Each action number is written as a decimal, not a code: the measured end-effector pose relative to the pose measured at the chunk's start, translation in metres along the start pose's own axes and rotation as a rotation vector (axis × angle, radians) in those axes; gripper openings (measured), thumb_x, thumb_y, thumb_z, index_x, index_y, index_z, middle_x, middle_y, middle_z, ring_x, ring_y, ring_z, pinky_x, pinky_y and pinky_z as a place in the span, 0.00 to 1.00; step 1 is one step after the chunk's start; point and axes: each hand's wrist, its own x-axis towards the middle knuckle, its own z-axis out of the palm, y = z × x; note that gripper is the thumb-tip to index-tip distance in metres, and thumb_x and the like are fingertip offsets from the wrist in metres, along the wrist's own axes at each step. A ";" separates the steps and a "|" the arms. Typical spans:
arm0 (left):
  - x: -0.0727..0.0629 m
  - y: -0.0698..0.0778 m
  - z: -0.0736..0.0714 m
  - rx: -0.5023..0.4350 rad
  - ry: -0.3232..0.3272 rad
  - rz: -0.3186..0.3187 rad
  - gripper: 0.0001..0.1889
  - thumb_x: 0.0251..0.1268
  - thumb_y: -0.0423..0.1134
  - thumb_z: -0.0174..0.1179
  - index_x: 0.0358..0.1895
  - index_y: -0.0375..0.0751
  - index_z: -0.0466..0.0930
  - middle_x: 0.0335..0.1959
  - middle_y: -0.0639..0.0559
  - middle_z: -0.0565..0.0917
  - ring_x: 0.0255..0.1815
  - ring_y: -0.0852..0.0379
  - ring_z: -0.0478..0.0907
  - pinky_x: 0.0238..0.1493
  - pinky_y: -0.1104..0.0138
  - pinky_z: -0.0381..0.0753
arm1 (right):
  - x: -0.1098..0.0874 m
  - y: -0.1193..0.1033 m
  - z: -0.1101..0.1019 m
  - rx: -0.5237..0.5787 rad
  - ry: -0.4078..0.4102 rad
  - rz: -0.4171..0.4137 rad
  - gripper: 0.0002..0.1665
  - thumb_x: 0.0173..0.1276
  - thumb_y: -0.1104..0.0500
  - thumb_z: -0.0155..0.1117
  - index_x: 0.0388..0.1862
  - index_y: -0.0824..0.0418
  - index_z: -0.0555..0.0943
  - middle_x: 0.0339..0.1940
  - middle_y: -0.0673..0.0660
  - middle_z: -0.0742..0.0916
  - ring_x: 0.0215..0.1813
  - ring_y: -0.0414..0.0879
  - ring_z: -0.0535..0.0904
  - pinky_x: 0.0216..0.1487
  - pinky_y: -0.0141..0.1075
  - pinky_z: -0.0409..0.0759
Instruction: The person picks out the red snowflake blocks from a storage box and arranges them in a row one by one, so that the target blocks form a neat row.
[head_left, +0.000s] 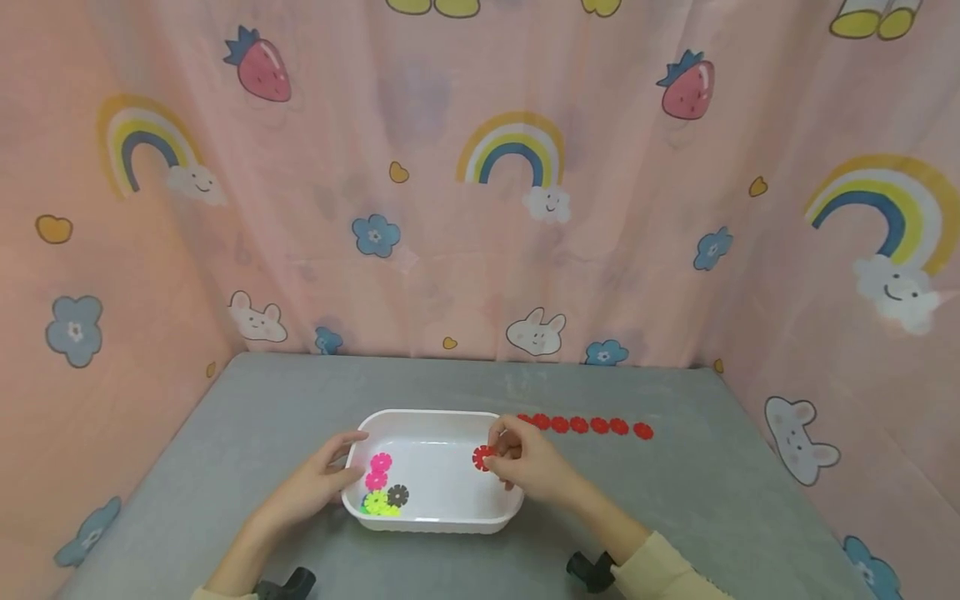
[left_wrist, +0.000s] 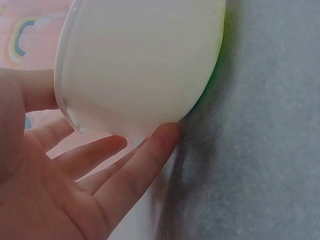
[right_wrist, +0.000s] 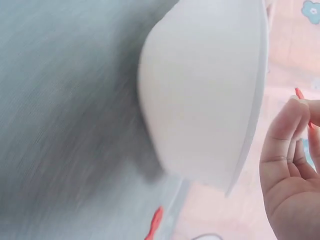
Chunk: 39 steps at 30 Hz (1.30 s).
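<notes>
A white plastic basin [head_left: 431, 525] stands on the table. My left hand [head_left: 318, 475] holds its left end; in the left wrist view, the thumb [left_wrist: 37, 90] reaches over the rim and the other fingers lie along the outer wall. Above the basin's right side, my right hand [head_left: 528, 458] pinches a red snowflake disc [head_left: 481, 457] between thumb and fingertips. That disc [right_wrist: 298, 93] shows edge-on in the right wrist view. Inside the basin, pink discs [head_left: 381, 462], a dark grey disc [head_left: 397, 495] and yellow-green discs [head_left: 377, 502] lie at the left end.
Several red snowflake discs [head_left: 579, 425] lie in a row on the grey table [head_left: 675, 500], behind and right of the basin. Black straps [head_left: 591, 572] are on both wrists. A pink patterned curtain [head_left: 427, 292] encloses the table's back and sides.
</notes>
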 end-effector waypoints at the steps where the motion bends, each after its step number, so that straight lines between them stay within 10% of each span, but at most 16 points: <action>1: 0.000 0.000 -0.001 0.002 0.002 0.000 0.30 0.73 0.44 0.61 0.74 0.46 0.65 0.75 0.29 0.63 0.70 0.26 0.67 0.52 0.48 0.84 | -0.001 0.002 -0.004 -0.005 0.009 0.006 0.10 0.68 0.64 0.67 0.41 0.60 0.74 0.27 0.55 0.80 0.25 0.48 0.79 0.29 0.37 0.83; 39: -0.001 0.003 0.001 -0.025 0.005 -0.011 0.29 0.73 0.43 0.62 0.74 0.45 0.66 0.75 0.28 0.62 0.69 0.27 0.69 0.49 0.51 0.86 | -0.065 0.091 -0.172 -0.184 0.328 0.232 0.15 0.74 0.62 0.63 0.52 0.69 0.72 0.34 0.66 0.85 0.30 0.57 0.83 0.37 0.44 0.85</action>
